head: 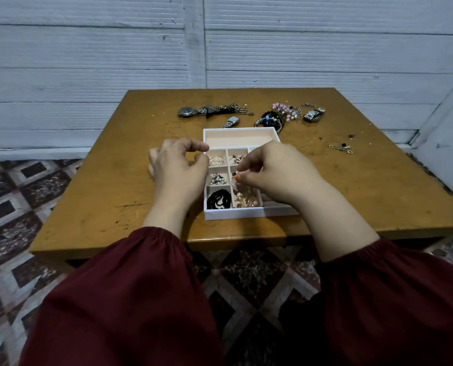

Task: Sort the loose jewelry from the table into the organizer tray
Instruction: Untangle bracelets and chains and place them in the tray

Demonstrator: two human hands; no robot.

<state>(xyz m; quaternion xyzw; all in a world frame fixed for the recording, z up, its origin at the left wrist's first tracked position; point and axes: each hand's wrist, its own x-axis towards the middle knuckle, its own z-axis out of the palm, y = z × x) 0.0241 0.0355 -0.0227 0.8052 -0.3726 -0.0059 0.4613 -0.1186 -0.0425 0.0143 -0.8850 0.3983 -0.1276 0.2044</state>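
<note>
The right hand pinches a small pale earring between thumb and fingertips, just above the middle cell of the organizer tray. The left hand sits at the tray's left wall with its fingers loosely curled and nothing visible between them. Both wrists come out of dark red sleeves.

The tray is white with a peach lining and stands on the brown wooden table.
- **Left column:** the far cell holds gold hoops with pearls, the middle one a pearl cluster, and the near one a black beaded strand.
- **Middle column:** the far cell holds small dark-and-gold studs, and the near one a heap of gold pieces.
- **Right column:** hidden under the right hand.
- **Far side:** a long compartment runs across the tray, showing its lining.

Loose jewelry lies beyond the tray:
- a round-faced watch touching a tangle of chains
- a square watch near the tray's far wall
- dark beaded bracelets touching its far right corner
- a pink bead strand
- a silver watch

Small gold heart pieces lie apart on the right. The watch faces are too small to read.
</note>
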